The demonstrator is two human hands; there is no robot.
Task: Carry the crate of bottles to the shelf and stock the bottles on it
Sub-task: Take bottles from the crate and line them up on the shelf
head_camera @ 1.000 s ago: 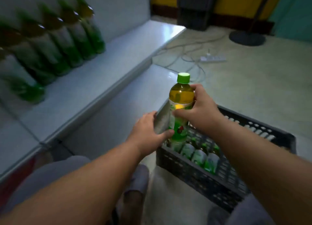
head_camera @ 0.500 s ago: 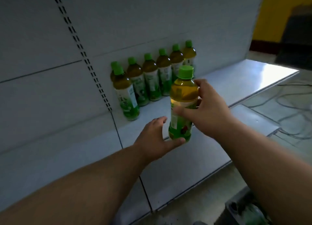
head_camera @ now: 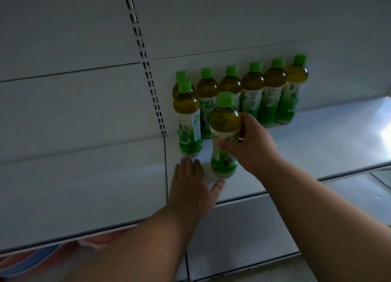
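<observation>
- the right hand [head_camera: 251, 146] is wrapped around the middle of a bottle [head_camera: 224, 133], fingers across its label, thumb side hidden behind it.
- that bottle stands upright with its base at or just above the shelf [head_camera: 317, 146]; whether it touches the surface cannot be told.
- it has a green cap, dark tea-coloured liquid in the upper half and a green and white label below.
- the left hand [head_camera: 191, 188] lies flat and spread on the shelf, palm down, grasping nothing; its thumb points toward the foot of the held bottle, just beside it.
- just left of the held bottle and a little further back stands a front bottle [head_camera: 188, 120], upright, label with printed characters facing out, apart from both hands.
- behind these, a back row [head_camera: 251, 93] of bottles stands upright against the back panel [head_camera: 232, 23], shoulder to shoulder, all with green caps; the leftmost is mostly hidden behind the front bottle.
- a slotted upright [head_camera: 146, 65] runs down the panel to the left of the bottles.
- the right part of the shelf is bare and catches bright light at its far edge.
- the shelf's front lip crosses under both forearms; below it sits a lower shelf [head_camera: 243, 239].
- the crate is out of view.
- at lower left, under the lip, something red and blue [head_camera: 31, 258] shows, too blurred to name.
</observation>
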